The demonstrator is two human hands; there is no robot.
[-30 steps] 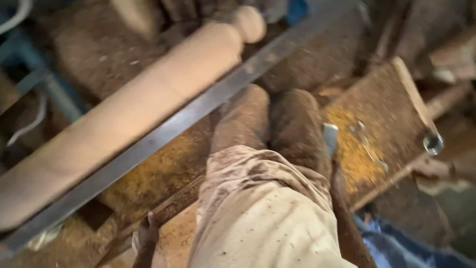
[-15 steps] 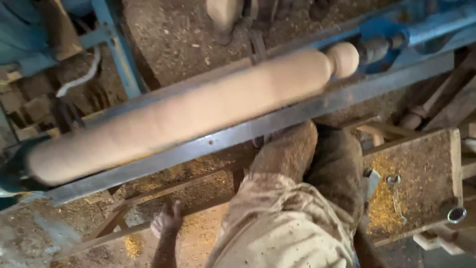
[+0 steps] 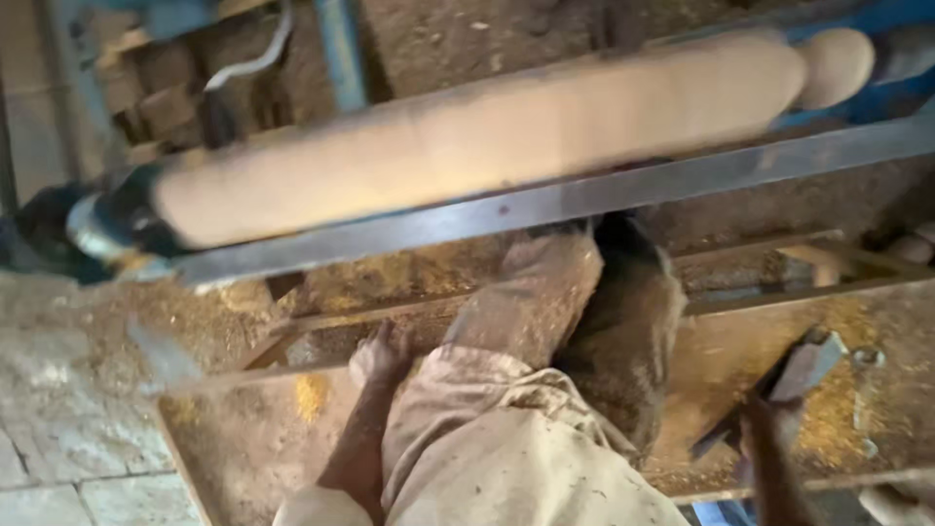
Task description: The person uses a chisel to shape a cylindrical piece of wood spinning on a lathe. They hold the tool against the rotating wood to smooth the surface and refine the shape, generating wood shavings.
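A long pale wooden cylinder (image 3: pixel 487 136) with a rounded knob at its right end is mounted on a lathe across the top of the view, and its surface looks blurred. Below it runs a grey steel bar (image 3: pixel 545 205). My knees (image 3: pixel 575 302), in beige trousers dusted with sawdust, point toward the bar. My left hand (image 3: pixel 380 353) rests on a sawdust-covered wooden board (image 3: pixel 263 429) beside my left knee and holds nothing. My right hand (image 3: pixel 769 429), at the lower right, grips the dark handle of a flat metal chisel (image 3: pixel 804 365) that lies over the bench.
Blue metal lathe parts (image 3: pixel 341 44) stand at the top, and a dark chuck (image 3: pixel 107 219) grips the cylinder's left end. Wooden rails (image 3: pixel 760 297) cross under the bar. Yellow sawdust covers the bench (image 3: pixel 847 419). Pale stone paving (image 3: pixel 68 409) lies at the left.
The view has swung, so the cylinder now lies nearly level and higher. My left hand sits closer to my knee. My right hand has come into view on the chisel.
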